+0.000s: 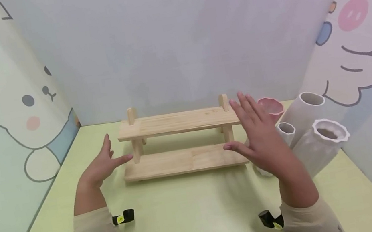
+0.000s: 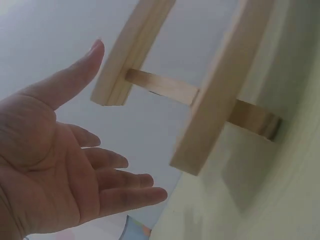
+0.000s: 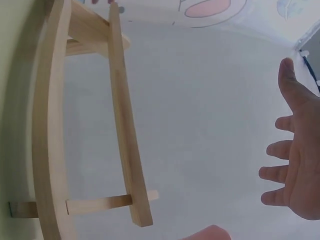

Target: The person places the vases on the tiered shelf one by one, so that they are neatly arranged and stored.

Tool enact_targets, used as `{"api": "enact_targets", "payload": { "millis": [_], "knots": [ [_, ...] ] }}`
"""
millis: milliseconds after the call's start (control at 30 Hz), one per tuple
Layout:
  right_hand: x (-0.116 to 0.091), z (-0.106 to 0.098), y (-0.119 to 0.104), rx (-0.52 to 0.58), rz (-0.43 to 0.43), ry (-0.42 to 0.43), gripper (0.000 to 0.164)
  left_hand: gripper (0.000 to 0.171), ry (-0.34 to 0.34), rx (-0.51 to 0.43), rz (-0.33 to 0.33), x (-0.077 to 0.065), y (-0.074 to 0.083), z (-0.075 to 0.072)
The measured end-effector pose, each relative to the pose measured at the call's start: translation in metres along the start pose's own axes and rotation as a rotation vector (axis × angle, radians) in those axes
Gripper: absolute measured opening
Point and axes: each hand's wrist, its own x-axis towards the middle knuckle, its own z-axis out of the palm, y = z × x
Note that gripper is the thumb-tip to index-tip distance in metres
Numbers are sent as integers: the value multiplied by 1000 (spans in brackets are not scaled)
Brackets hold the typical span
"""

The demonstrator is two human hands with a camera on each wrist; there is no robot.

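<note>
The 2-tier wooden shelf (image 1: 177, 122) is standing toward the middle of the desk's (image 1: 184, 221) back edge, and the left hand (image 1: 100, 166) and right hand (image 1: 261, 140) are hovering by its 2 ends, apart from it, fingers spread and holding nothing. Handling it well would probably be calling for meeting the 2 ends evenly and level, with the right forearm staying clear of the white vases (image 1: 318, 154) crowding toward the right edge. The pale green desk is running back to a greyish wall (image 1: 167, 42), with cartoon animals (image 1: 1, 80) decorating the sides.
</note>
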Motion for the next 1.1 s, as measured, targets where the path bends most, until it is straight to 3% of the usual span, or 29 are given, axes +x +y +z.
{"api": "enact_targets", "payload": {
  "millis": [200,367,433,533,633,767,933,1100],
  "knots": [
    [-11,-31,6,87,45,126,98,116,-104,-7,-25,11,-10,7],
    [-28,-56,15,99,-1,356,97,110,-203,60,-7,17,-17,12],
    [-33,-64,21,92,6,441,98,109,-216,93,-7,15,-19,12],
    [-42,-73,33,87,82,503,100,107,-197,147,-18,9,-23,10],
    [-55,-78,48,116,217,467,96,104,-168,219,-20,1,-30,4],
    [-68,-82,66,193,359,370,78,98,-139,281,-4,-9,-38,-2],
    [-71,-82,91,324,364,222,69,95,-140,284,14,-20,-48,-7],
    [-81,-81,109,376,406,-3,56,91,-154,278,42,-24,-52,-8]
  ]
}}
